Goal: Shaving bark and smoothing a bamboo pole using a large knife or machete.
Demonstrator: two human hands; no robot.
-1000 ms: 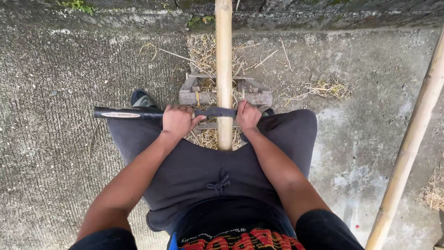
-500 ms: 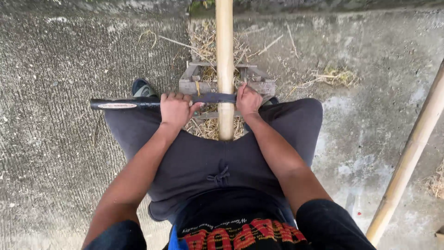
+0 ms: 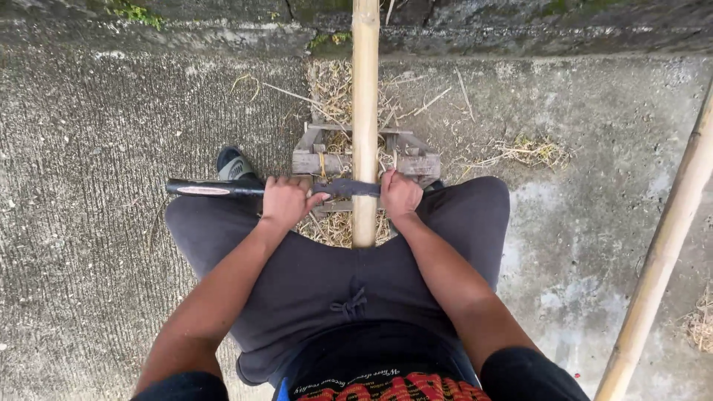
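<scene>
A pale bamboo pole (image 3: 365, 111) runs away from me between my knees, resting on a small wooden cradle (image 3: 312, 157). Across the pole lies a dark-bladed knife (image 3: 349, 188) with a long black handle reaching out to the left. My left hand (image 3: 286, 202) is closed around that handle close to the blade. My right hand (image 3: 401, 194) grips the blade's far end, just right of the pole. The blade's edge where it meets the bamboo is hidden from view.
I sit on rough concrete (image 3: 89, 148) in dark trousers, a black shoe (image 3: 234, 163) by my left knee. Dry straw and shavings (image 3: 334, 89) lie around the cradle. A second bamboo pole (image 3: 661, 260) slants along the right edge. A mossy stone kerb (image 3: 520, 22) crosses the top.
Both hands and the knife have kept the same hold across the pole, shifting only slightly along it. The view has moved a little.
</scene>
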